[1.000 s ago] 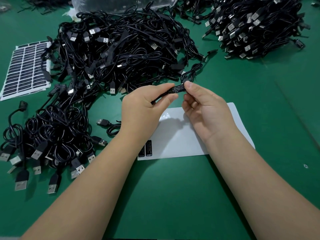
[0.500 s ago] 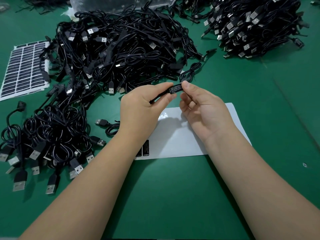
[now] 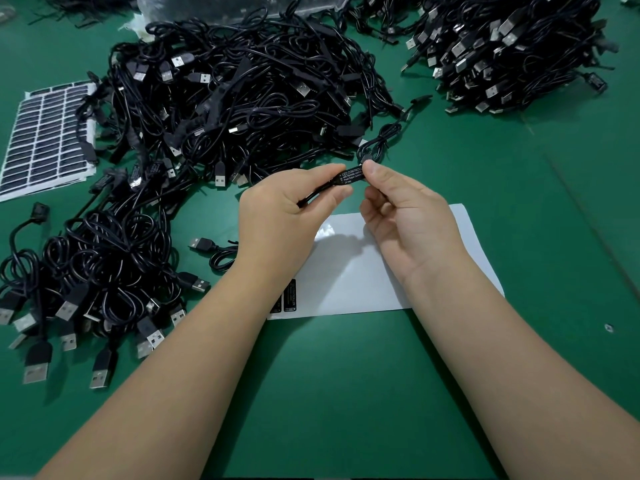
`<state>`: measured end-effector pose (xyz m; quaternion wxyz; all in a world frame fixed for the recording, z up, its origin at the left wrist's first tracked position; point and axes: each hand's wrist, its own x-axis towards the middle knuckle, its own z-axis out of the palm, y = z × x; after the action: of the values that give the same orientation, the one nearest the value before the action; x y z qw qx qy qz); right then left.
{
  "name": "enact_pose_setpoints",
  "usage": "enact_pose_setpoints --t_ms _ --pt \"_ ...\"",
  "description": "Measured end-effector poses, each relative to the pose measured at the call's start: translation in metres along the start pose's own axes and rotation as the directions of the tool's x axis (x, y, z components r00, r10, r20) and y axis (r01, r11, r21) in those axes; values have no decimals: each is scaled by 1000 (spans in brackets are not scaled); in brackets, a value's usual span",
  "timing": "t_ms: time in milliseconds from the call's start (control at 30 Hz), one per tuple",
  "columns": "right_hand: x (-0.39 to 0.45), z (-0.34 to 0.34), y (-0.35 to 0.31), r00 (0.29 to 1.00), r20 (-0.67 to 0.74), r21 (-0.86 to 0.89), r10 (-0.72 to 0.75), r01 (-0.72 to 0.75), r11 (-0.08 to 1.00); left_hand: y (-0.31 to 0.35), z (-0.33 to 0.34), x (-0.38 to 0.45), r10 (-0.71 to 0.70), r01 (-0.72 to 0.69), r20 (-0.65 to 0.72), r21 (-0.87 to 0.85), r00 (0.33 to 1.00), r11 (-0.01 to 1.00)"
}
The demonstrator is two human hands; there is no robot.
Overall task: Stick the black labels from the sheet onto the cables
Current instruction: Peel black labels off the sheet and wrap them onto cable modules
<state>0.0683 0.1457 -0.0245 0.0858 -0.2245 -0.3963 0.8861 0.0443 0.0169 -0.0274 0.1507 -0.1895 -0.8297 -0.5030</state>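
two hands pinch one labelled cable above the near-empty sheet

the left hand [image 3: 280,209] is curled nearly closed, thumb and forefinger pinching the thin black cable [image 3: 317,194] just left of its inline block. the right hand [image 3: 403,216] is half open, palm turned up, its thumb and forefinger tip nipping the right end of the same block; the other fingers curl loose and touch nothing. between the two hands sits one black label [image 3: 351,176] with white print, lying on the block; whether it is fully pressed down cannot be told. the rest of this cable loops away behind the right thumb onto the green worktop [image 3: 346,393].

under the hands, near the middle of the worktop, lies one white backing sheet [image 3: 349,282], almost bare: two black labels [image 3: 290,295] show at its near left corner, one partly hidden by the left wrist. a second sheet [image 3: 41,140], full of rows of black labels too many to count, lies at the left edge.

three heaps of black usb cables are in view: a large one [image 3: 242,98] toward the far edge, a smaller one [image 3: 97,271] at the near left, and a third [image 3: 502,53] at the far right corner. one loose cable [image 3: 214,251] lies just left of the left wrist. a clear plastic bag [image 3: 225,5] sits at the far edge.
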Motion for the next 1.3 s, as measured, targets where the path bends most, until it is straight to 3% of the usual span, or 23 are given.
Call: enact_pose_setpoints --t_ms 767,1300 --pt "2 -3 3 999 20 -66 -39 40 997 -1 1 0 46 -47 14 73 999 996" --pt "2 -3 3 999 -4 -62 -38 38 997 5 -1 0 -81 90 119 -74 990 993"
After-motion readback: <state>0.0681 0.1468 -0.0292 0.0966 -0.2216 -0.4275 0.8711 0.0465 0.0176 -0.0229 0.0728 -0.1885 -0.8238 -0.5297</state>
